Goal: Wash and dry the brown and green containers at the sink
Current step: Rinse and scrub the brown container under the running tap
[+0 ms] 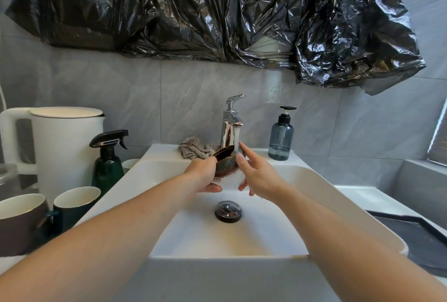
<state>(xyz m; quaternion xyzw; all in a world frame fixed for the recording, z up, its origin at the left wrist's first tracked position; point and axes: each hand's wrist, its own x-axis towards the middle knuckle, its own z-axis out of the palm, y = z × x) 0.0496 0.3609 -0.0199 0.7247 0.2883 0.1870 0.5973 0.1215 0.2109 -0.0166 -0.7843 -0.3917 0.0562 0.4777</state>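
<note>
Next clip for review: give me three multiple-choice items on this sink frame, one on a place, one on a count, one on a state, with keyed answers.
1. Where is the crumpled patterned cloth?
A. in the basin
B. on the sink ledge behind the tap
C. on the kettle

2. How many mugs stand left of the sink?
A. two
B. four
C. none

3. The chrome tap is:
A. off
B. running
C. covered

Answers:
1 B, the crumpled patterned cloth lies on the ledge beside the chrome tap.
2 A, a brown mug and a green mug.
3 B, water falls onto the brown-green glazed dish gripped by the left hand.
</note>
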